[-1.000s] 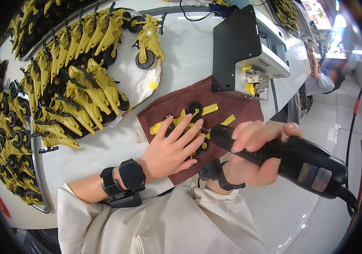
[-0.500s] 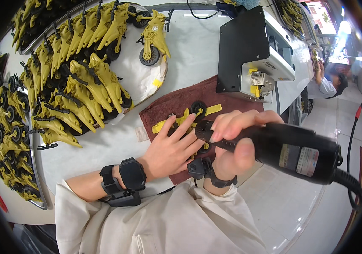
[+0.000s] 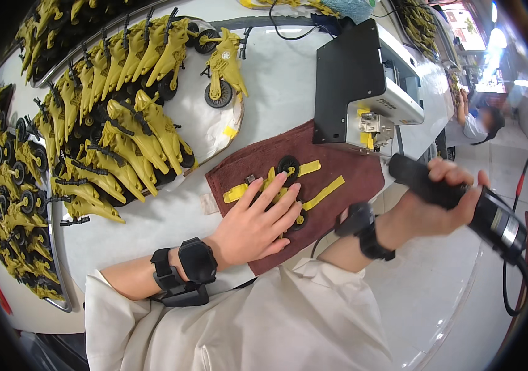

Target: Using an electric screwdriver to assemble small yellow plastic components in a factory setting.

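On the maroon cloth (image 3: 344, 164) lies a yellow toy motorcycle with a black wheel (image 3: 288, 165), largely covered by my left hand (image 3: 256, 224). The fingers of that hand are spread flat across the toy, open and not closed round it. My right hand (image 3: 440, 207) is wrapped round a black corded electric screwdriver (image 3: 503, 226), held up to the right of the cloth, apart from the toy. Yellow tape strips (image 3: 324, 193) lie on the cloth beside the toy.
A black and white benchtop machine (image 3: 344, 86) stands behind the cloth. Several assembled yellow toy motorcycles (image 3: 129, 145) crowd the trays at left; one (image 3: 223, 65) stands apart. The screwdriver's cable (image 3: 506, 290) hangs at right. Another person (image 3: 477, 127) sits at far right.
My right hand has carried the electric screwdriver away from the toy to the right, uncovering a tape strip on the cloth. My left hand stays on the toy.
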A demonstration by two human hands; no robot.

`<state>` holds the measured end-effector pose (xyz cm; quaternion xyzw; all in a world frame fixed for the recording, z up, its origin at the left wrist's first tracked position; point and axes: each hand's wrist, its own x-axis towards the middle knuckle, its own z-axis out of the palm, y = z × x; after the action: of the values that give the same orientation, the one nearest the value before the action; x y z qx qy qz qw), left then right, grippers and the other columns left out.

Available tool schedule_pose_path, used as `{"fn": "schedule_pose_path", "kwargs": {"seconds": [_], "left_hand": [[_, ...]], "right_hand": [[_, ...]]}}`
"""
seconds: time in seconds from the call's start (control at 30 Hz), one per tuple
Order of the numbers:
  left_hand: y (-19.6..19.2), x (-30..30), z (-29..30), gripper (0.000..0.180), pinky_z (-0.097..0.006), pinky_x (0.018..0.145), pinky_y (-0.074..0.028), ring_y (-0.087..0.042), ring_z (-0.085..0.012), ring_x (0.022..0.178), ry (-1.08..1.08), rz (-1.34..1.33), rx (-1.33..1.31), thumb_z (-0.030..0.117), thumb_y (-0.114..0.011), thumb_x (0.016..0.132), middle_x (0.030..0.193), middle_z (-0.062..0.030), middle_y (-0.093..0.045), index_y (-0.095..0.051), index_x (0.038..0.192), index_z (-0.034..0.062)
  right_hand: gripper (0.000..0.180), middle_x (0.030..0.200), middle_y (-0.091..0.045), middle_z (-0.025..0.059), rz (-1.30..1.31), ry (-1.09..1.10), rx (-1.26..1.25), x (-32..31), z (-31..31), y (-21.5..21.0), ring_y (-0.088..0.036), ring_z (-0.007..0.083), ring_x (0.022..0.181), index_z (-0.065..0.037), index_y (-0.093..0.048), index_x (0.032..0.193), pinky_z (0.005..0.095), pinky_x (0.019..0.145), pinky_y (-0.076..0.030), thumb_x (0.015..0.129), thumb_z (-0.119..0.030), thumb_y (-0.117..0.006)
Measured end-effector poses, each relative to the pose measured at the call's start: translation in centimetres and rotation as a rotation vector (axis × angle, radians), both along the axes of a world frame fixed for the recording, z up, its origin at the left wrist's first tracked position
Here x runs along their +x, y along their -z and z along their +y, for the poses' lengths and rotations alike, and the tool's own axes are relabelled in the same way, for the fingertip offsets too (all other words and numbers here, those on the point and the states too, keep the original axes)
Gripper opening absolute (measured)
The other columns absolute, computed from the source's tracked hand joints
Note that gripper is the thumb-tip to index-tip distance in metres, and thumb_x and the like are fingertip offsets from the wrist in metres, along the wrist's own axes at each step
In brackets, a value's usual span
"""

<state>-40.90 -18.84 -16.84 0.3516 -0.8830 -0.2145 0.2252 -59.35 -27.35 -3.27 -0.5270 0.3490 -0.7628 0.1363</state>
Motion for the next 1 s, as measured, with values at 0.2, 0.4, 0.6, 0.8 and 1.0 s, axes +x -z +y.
{"fn": "schedule_pose_path", "kwargs": {"seconds": [0.2, 0.4, 0.6, 0.8, 1.0], "left_hand": [[0.2, 0.4, -0.1, 0.060, -0.051, 0.102, -0.029, -0.031, -0.0345, 0.132, -0.012, 0.008, 0.022, 0.043, -0.064, 0.075, 0.139, -0.0111, -0.039, -0.050, 0.124, 0.0111], [0.0, 0.3, -0.2, 0.056, -0.051, 0.102, -0.029, -0.032, -0.0336, 0.132, -0.015, 0.008, 0.009, 0.041, -0.062, 0.077, 0.139, -0.0113, -0.040, -0.050, 0.123, 0.0108], [0.3, 0.2, -0.1, 0.060, -0.051, 0.103, -0.028, -0.031, -0.0336, 0.132, -0.033, 0.039, 0.030, 0.041, -0.065, 0.074, 0.139, -0.0103, -0.040, -0.049, 0.124, 0.0113], [0.3, 0.3, -0.1, 0.064, -0.052, 0.103, -0.027, -0.031, -0.0332, 0.132, -0.013, 0.053, 0.059, 0.039, -0.067, 0.071, 0.139, -0.0100, -0.039, -0.048, 0.126, 0.0115], [0.4, 0.4, -0.2, 0.063, -0.052, 0.102, -0.028, -0.032, -0.0336, 0.132, -0.012, 0.041, 0.047, 0.041, -0.065, 0.073, 0.139, -0.0107, -0.039, -0.049, 0.125, 0.0096]], "right_hand": [[0.040, 0.062, -0.051, 0.0075, 0.088, 0.069, 0.156, -0.2, -3.6, 0.7, -0.049, 0.0164, 0.049, 0.003, -0.038, 0.112, 0.0305, 0.052, -0.043, 0.083, -0.016, -0.057], [0.044, 0.065, -0.050, 0.0073, 0.003, -0.340, 0.211, 0.8, 2.6, 3.2, -0.047, 0.0173, 0.047, -0.003, -0.039, 0.116, 0.0311, 0.049, -0.040, 0.086, -0.030, -0.058], [0.053, 0.065, -0.052, 0.0094, 0.010, -0.328, 0.212, 4.7, 2.4, 4.9, -0.048, 0.0197, 0.045, -0.001, -0.035, 0.115, 0.0344, 0.047, -0.044, 0.084, -0.034, -0.063], [0.052, 0.070, -0.053, 0.0092, -0.021, -0.424, 0.244, 4.8, 1.6, 5.9, -0.051, 0.0196, 0.051, -0.002, -0.035, 0.116, 0.0334, 0.051, -0.044, 0.086, -0.032, -0.064], [0.049, 0.069, -0.051, 0.0049, 0.098, -0.537, 0.354, 5.1, 0.5, 6.2, -0.049, 0.0170, 0.050, -0.007, -0.037, 0.118, 0.0321, 0.051, -0.041, 0.085, -0.033, -0.063]]}}
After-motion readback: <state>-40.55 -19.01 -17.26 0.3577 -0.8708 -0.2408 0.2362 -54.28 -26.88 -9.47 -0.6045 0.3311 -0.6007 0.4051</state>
